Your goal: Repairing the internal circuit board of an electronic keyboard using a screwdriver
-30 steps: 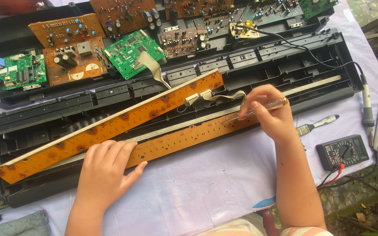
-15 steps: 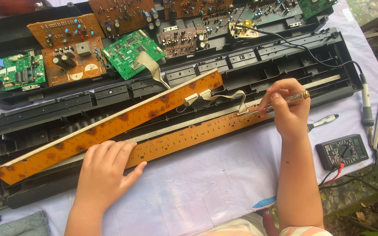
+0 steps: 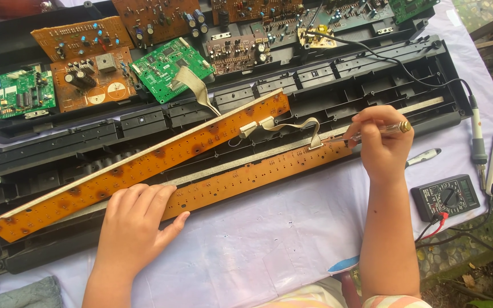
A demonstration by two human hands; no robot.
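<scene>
Our left hand (image 3: 135,219) lying open and flat on the long brown circuit strip (image 3: 246,177), our right hand (image 3: 380,145) pinching a clear-handled screwdriver (image 3: 372,132), tip at the strip's right end, black multimeter (image 3: 445,197) nearby on our tabletop (image 3: 269,251)

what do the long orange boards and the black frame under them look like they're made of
Long orange boards: likely phenolic paper circuit laminate, matte orange-brown with darker scorch-like blotches and rows of small drilled holes. Black frame: probably moulded plastic, dull black with ribs and clips. The left hand presses the boards; the right hand holds a screwdriver.
</scene>
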